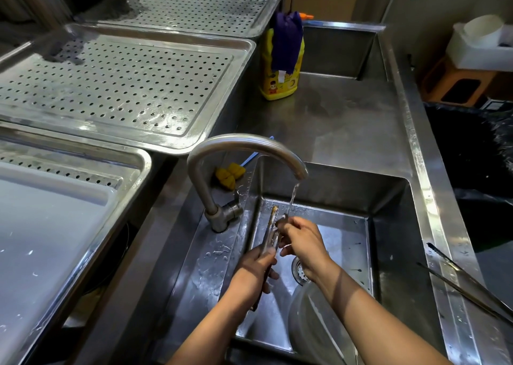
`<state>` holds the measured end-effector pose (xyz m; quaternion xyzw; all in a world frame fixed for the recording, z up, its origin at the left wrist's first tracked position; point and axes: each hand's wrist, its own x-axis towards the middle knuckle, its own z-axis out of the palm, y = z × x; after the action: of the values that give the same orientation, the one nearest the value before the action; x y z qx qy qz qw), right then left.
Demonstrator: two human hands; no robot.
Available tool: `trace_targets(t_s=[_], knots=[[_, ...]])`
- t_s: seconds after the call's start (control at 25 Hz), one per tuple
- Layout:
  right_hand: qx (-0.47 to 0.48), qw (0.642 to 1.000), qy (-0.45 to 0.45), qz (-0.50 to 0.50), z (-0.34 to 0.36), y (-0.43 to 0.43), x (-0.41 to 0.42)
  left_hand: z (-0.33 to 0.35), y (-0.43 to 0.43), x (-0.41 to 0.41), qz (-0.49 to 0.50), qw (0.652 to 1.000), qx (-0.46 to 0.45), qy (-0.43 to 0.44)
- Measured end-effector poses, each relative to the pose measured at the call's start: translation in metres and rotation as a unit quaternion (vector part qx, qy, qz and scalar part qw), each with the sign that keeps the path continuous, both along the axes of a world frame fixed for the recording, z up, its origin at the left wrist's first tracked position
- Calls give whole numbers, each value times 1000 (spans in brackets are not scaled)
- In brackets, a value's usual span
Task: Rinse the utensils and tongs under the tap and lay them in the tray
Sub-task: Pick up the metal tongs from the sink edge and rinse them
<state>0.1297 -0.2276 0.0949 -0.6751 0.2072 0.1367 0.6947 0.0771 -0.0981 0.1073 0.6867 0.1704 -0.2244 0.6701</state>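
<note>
Water runs from the curved tap (pixel 244 148) into the steel sink (pixel 388 225). My left hand (pixel 256 267) grips a bundle of slim metal utensils (pixel 271 225) by the handles, their tips pointing up and away toward the stream. My right hand (pixel 302 239) is closed around the upper part of the same utensils, right beside the falling water. A long pair of metal tongs (pixel 466 284) lies across the sink's right rim. The nearest perforated tray (pixel 83 187) sits at left with a white board on it.
Two more perforated steel trays (pixel 125 86) (pixel 200 6) lie further back on the left. A yellow detergent bottle (pixel 280 67) with a purple cloth stands on the counter. Yellow sponges (pixel 229 174) sit behind the tap. A bowl (pixel 313 317) rests in the sink near the drain (pixel 298 270).
</note>
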Motion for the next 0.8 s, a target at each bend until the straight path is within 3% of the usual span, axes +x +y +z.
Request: trace_targets(t_s=[0.52, 0.68, 0.8], knots=[[26, 999, -11, 25, -2, -3, 5, -10, 6, -1, 4, 1000, 15, -7], [29, 1000, -8, -7, -2, -11, 10, -8, 4, 3, -1, 1000, 17, -2], [24, 999, -7, 42, -3, -13, 4, -5, -5, 10, 5, 1000, -13, -15]])
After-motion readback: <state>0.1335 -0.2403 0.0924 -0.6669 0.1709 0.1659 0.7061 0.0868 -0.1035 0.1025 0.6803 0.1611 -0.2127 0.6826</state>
